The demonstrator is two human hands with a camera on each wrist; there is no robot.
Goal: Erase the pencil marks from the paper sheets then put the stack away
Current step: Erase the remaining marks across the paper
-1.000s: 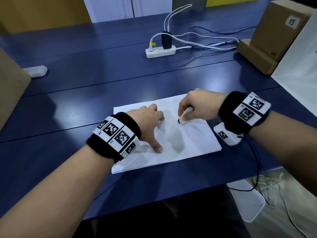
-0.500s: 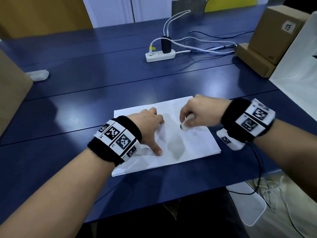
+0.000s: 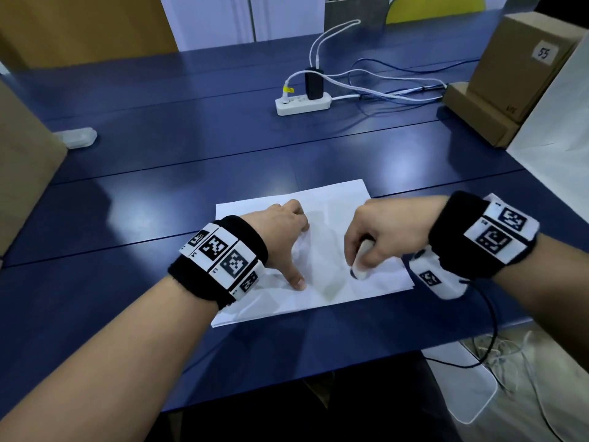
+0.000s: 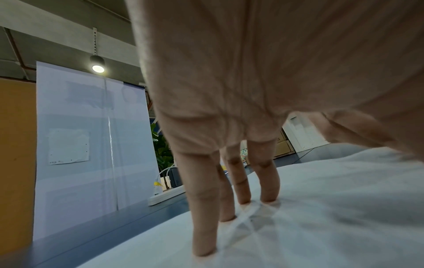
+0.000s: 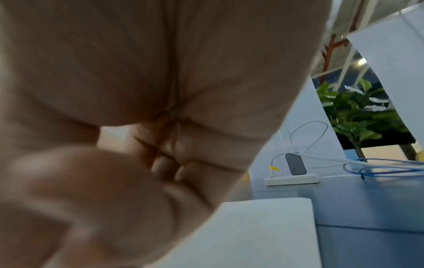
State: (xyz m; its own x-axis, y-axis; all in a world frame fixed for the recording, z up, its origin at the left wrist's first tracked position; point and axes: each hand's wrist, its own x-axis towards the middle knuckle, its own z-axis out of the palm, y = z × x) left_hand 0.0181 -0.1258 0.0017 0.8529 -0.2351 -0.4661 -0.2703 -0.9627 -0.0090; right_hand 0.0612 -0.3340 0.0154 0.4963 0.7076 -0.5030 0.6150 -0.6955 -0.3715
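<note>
The dark blue worktop (image 3: 159,193) carries white paper sheets (image 3: 331,199) near its front edge, a white power strip (image 3: 302,105) farther back, cardboard boxes (image 3: 484,106) at right.

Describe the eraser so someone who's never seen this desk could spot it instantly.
On the blue table, find the white paper stack at the near edge, between the two hands. The eraser is the small white block pinched in the right hand, its dark-smudged tip pressed on the paper. The left hand holds nothing; its fingertips only press the paper flat.
</note>
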